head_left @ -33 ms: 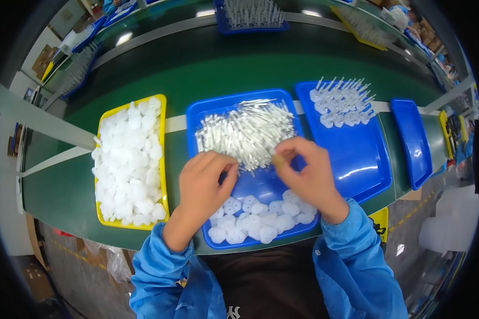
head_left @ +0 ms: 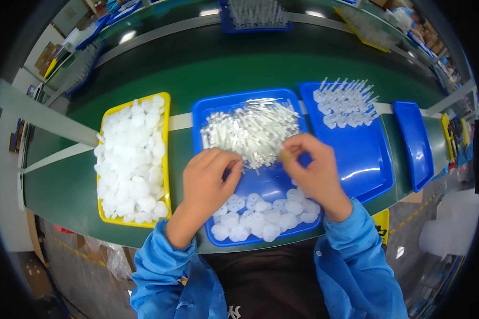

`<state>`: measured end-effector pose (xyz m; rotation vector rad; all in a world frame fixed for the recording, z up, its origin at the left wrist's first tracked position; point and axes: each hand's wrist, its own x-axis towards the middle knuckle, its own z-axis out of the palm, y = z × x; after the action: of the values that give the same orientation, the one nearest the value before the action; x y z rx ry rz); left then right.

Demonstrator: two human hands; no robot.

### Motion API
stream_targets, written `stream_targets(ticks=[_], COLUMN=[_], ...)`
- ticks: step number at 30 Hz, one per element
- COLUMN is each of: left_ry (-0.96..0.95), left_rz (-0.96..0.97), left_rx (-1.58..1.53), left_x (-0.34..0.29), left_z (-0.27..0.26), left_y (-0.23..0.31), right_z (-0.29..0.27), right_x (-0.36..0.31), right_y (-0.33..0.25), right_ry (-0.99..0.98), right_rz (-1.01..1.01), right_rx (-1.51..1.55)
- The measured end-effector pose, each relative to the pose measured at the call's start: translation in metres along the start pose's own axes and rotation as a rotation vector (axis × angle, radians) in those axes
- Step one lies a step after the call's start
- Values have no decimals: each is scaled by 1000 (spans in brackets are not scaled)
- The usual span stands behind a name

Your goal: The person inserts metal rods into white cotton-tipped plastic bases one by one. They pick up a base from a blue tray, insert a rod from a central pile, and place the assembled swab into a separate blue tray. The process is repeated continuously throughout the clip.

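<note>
A blue tray (head_left: pixel 261 183) lies in front of me, with a heap of thin, clear and whitish tubes (head_left: pixel 253 127) in its far half. Small round white plastic discs with holes (head_left: pixel 258 220) lie along its near side. My left hand (head_left: pixel 210 173) is at the near left edge of the tubes, thumb and fingers pinched together. My right hand (head_left: pixel 315 170) is at the heap's near right edge, thumb and forefinger also closed in a pinch. Whatever sits between the fingertips of either hand is too small or hidden to make out.
Left stands a yellow tray (head_left: pixel 167 159) heaped with white discs (head_left: pixel 130 159). A right-hand blue tray (head_left: pixel 351 159) holds rows of discs with upright tubes (head_left: pixel 346 103); beyond it is a narrower blue tray (head_left: pixel 414 143). More tube-filled trays (head_left: pixel 258 29) stand at the back.
The whole view has shifted slightly, moving the trays a little to the right in the picture. Both hands keep nearly the same pinched pose at the tubes' near edge.
</note>
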<state>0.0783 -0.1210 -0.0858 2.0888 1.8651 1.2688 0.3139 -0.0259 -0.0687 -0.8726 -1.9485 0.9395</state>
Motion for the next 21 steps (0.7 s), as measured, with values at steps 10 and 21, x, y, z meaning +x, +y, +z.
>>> stream_targets(ticks=[10,21], left_ry=[-526,-226], left_rz=[121,-305], left_rx=[140,-323], left_x=[-27,-14], left_z=[-57,-24], left_y=[18,23], right_z=[-43,-10], right_x=[-4,-29], right_y=[36,22], right_ry=[24,-117], right_rz=[-51,111], right_rx=[-206,131])
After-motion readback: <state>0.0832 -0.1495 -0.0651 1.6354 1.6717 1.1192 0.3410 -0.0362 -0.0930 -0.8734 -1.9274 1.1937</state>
